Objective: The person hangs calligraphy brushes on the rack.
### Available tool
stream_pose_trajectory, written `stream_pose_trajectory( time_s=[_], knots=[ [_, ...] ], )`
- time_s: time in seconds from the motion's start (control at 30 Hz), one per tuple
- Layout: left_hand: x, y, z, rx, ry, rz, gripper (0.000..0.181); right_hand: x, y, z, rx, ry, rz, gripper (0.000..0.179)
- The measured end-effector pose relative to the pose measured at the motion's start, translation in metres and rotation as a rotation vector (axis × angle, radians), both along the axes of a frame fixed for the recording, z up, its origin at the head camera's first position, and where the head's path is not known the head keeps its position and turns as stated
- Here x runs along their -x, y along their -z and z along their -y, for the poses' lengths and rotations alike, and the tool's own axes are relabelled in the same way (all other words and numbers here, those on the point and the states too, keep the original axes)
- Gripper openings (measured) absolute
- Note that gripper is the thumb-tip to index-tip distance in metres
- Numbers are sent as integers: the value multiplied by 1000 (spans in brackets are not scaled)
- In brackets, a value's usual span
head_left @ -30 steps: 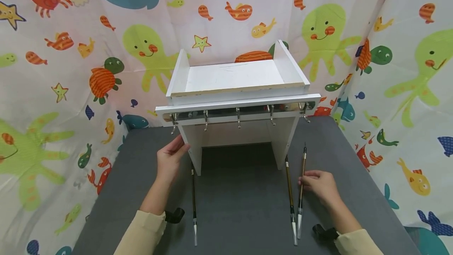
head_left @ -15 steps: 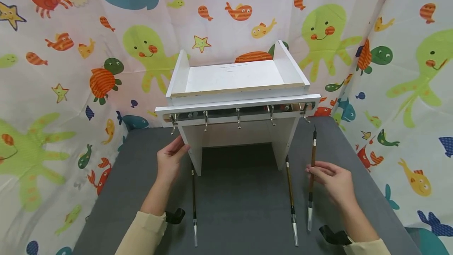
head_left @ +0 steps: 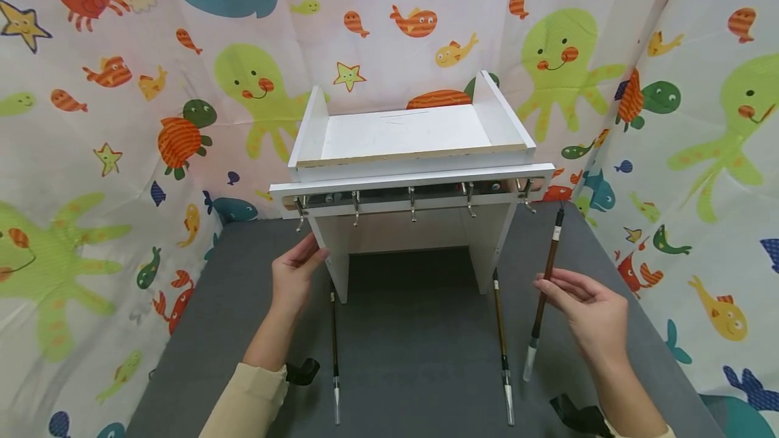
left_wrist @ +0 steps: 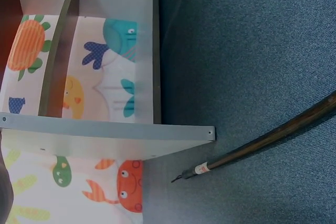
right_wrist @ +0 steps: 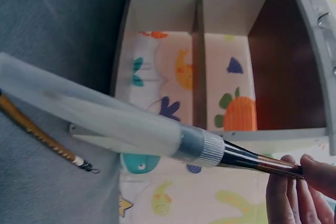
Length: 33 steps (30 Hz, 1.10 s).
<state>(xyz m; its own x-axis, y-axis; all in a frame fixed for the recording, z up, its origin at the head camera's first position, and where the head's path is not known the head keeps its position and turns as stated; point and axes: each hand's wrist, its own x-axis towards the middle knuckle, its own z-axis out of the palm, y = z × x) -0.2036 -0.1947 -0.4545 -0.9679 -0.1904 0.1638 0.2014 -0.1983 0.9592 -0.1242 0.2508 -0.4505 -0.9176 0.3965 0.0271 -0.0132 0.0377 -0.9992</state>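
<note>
Our right hand (head_left: 593,316) has the slim brown, clear-capped brush (head_left: 539,315) pinched mid-handle near the right edge of the grey table (head_left: 426,343). We'd keep that pinch light, left hand (head_left: 295,276) gripping the white hooked shelf unit's (head_left: 408,135) side.

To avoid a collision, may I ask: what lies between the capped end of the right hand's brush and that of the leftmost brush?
In the head view, a third capped calligraphy brush lies there on the grey tabletop. Otherwise, the stretch is bare.
</note>
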Motion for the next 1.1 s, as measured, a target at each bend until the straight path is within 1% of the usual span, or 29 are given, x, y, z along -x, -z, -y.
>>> stream_pose_trajectory(
  time_s=[0.13,0.27,0.33,0.43,0.53,0.6,0.67,0.73,0.87,1.1],
  knots=[
    [0,0,0,16,-7,6,46,-4,-9,5,21,8,-31,43],
    [0,0,0,20,-3,4,46,-7,-17,9,98,-8,-72,44],
    [0,1,0,18,-1,5,46,-9,-21,12,108,-24,-82,44],
    [1,1,0,18,-3,9,45,-15,-26,19,63,-74,-94,42],
    [1,0,0,21,-7,13,45,-20,-29,28,-14,-174,-130,39],
    [1,-1,0,27,-6,15,45,-21,-29,34,-66,-231,-156,36],
    [1,-1,0,31,-5,17,45,-20,-28,39,-97,-282,-175,34],
    [1,-1,1,28,-3,19,45,-19,-26,43,-121,-317,-183,33],
    [1,0,1,11,-3,20,45,-18,-21,48,-131,-371,-183,33],
    [2,2,0,-5,-9,16,45,-15,-14,54,-144,-410,-178,31]
  ],
)
